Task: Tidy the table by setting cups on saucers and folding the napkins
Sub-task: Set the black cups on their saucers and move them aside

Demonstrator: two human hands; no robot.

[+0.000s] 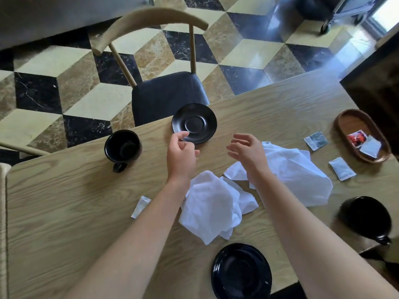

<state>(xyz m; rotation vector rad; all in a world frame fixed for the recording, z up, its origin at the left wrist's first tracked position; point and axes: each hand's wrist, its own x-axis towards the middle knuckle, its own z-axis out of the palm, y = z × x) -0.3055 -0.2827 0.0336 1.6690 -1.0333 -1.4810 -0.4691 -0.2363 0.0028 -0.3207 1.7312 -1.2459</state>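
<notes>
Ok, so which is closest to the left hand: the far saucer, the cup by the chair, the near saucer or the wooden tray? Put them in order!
From the left hand, in the head view:
1. Far saucer, right at its fingertips, by the table's far edge.
2. Cup by the chair, to its left.
3. Near saucer, at the table's near edge.
4. Wooden tray, far off on the right.

The near saucer (241, 270) is cut off by the bottom edge; forearms cover parts of both napkins (210, 203); the right cup (366, 216) is blurred.
</notes>
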